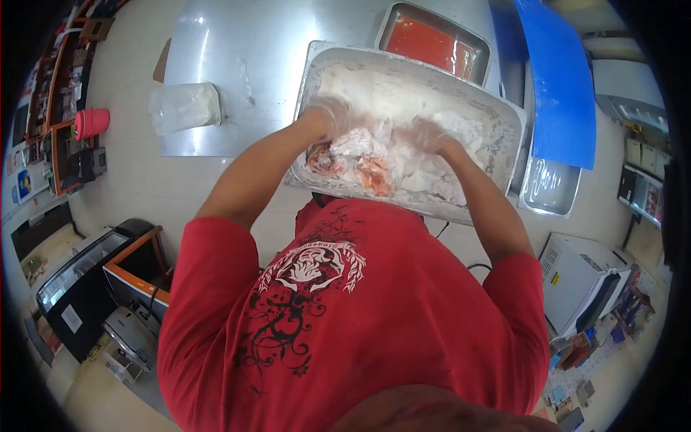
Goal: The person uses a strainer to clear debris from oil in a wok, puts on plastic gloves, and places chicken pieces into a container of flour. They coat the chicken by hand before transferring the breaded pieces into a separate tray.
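A large metal tub (pixel 497 111) holds white flour (pixel 374 79) and several pieces of raw meat (pixel 373 173), some coated white and some still reddish. My left hand (pixel 327 117), whitish and blurred by motion, is inside the tub's left part, just above the coated pieces. Over the flour at the centre right is my right hand (pixel 423 135), also smeared by motion. The fingers of both hands cannot be made out, nor can anything held in them.
Behind the tub, a metal tray (pixel 481 50) holds red liquid. A clear plastic container (pixel 186 108) sits on the steel table (pixel 252 43) at left. At right are a blue board (pixel 561 93) and another metal tray (pixel 551 189).
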The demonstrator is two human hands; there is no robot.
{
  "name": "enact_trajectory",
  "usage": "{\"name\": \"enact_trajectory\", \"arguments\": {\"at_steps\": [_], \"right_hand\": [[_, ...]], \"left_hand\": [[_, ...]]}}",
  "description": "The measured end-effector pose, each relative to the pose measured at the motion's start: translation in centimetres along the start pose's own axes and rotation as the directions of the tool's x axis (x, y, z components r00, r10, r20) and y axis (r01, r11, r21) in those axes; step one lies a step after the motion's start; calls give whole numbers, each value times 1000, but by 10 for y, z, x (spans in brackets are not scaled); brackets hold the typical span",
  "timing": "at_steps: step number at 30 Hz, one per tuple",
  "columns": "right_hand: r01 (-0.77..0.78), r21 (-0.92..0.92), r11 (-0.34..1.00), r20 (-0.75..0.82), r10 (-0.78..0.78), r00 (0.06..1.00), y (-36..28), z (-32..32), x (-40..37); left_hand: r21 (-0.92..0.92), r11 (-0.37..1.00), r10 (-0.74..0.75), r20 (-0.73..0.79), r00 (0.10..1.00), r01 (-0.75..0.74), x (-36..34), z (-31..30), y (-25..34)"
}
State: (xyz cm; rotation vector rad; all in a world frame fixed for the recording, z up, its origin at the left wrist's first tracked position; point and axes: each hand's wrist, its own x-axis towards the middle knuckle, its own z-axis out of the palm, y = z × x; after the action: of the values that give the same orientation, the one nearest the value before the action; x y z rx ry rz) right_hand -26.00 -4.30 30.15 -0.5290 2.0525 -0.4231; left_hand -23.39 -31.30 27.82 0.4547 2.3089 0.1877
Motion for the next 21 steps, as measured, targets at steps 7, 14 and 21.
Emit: {"name": "enact_trajectory", "arguments": {"at_steps": [7,14,21], "right_hand": [[-102,634,767,-70,189,980,-19,68,22],[16,-151,988,-514,-93,853,2,-8,60],[250,-285,925,-318,-337,886,33,30,90]], "left_hand": [[-84,982,159,-107,982,-168,15,54,25],[-734,653,-415,-142,899,186,40,-32,24],[-469,820,116,-424,898,-327,88,49,4]]}}
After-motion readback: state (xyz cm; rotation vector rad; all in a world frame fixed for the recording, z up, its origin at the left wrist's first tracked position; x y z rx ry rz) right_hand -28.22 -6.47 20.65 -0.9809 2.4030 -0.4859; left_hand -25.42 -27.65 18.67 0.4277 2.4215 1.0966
